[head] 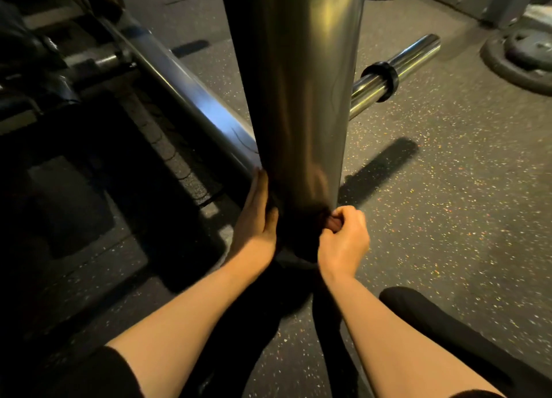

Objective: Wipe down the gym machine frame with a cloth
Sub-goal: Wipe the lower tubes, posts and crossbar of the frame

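A wide, shiny metal post of the gym machine frame (298, 84) rises through the middle of the view. A dark cloth (294, 236) is wrapped around the foot of the post, hard to make out in the shadow. My left hand (257, 218) lies with straight fingers against the post's left side, pressing the cloth. My right hand (343, 236) is on the right side, its fingers curled and gripping the cloth's end.
A slanted frame tube (185, 90) runs from upper left down to the post. A chrome bar with a black collar (394, 69) sticks out to the right. Weight plates (519, 57) lie at upper right on speckled rubber floor (448, 203). My dark-clothed knee (442, 323) is at lower right.
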Available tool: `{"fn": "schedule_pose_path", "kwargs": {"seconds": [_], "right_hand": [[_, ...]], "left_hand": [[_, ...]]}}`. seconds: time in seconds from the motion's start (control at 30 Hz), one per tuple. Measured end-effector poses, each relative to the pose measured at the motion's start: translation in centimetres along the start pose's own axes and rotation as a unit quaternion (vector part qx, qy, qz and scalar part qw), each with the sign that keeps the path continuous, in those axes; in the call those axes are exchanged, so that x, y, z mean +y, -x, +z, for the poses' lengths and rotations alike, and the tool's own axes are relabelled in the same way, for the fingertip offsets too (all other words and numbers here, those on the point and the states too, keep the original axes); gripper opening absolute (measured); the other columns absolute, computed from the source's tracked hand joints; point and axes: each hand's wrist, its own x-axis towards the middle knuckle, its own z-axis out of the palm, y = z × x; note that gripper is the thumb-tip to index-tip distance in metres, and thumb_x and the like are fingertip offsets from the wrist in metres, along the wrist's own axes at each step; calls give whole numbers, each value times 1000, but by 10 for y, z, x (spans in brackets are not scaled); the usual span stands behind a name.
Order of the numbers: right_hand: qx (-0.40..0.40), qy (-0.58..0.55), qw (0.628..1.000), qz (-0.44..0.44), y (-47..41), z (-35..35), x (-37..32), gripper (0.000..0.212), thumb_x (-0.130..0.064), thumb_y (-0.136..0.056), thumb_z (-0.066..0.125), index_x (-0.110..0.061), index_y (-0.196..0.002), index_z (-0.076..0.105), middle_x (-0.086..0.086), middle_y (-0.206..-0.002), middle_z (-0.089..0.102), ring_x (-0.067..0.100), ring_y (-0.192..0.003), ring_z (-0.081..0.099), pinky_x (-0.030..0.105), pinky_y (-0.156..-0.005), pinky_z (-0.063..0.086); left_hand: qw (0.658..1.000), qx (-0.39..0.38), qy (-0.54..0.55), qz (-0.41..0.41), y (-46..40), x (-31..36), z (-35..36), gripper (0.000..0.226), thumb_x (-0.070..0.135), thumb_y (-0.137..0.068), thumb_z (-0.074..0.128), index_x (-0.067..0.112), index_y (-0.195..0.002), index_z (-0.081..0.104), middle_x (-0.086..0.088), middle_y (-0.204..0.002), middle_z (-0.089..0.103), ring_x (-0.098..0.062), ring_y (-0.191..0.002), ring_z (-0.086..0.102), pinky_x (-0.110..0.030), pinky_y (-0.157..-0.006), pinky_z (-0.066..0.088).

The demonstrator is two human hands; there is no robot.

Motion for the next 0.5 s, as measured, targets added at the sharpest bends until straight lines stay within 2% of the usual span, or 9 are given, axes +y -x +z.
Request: {"fn": "schedule_pose_path", "kwargs": {"seconds": [0.07,0.13,0.23,0.33,0.43,0.5], "right_hand": [[68,-52,996,-3,1,1,-17,33,20,-66,51,-6,-84,60,0,-88,45,1,-69,33,14,-67,25],[89,-68,994,-5,0,2,-25,34,20,-64,50,-4,-87,60,2,-91,44,1,-70,32,14,-69,27],[40,-34,999,11,2,7,-16,37,19,-67,49,-7,-90,61,0,-93,45,13,-76,42,16,-71,28],[-3,-17,999,47,2,9,2,34,17,-70,49,-11,-86,60,2,-90,51,17,-77,43,18,-68,26],[-48,-18,988,147,0,9,14,28,13,-77,50,-14,-78,54,5,-78,56,23,-76,48,22,-61,24],[-65,-38,975,209,3,15,19,23,11,-82,49,-11,-77,54,6,-71,53,24,-73,47,27,-57,24]], "left_hand": [[995,-36,67,-60,7,-3,15,74,6,-92,47,23,-153,7,9,-160,9,1,-142,11,-15,-116,10],[986,-65,103,-118,8,2,24,77,-1,-95,47,24,-154,5,6,-161,10,-2,-143,13,-19,-116,12],[981,-69,112,-141,9,4,29,81,-6,-94,47,26,-153,1,6,-161,7,-8,-146,13,-19,-116,12],[980,-73,109,-153,13,4,31,84,-6,-95,45,32,-152,-4,9,-161,6,-8,-146,15,-21,-118,13],[978,-75,106,-161,13,3,31,86,-5,-95,45,41,-149,-4,10,-161,8,-13,-145,21,-34,-121,18],[978,-72,98,-169,11,1,29,84,-5,-95,44,41,-150,0,9,-161,12,-15,-143,25,-36,-120,22]]}}
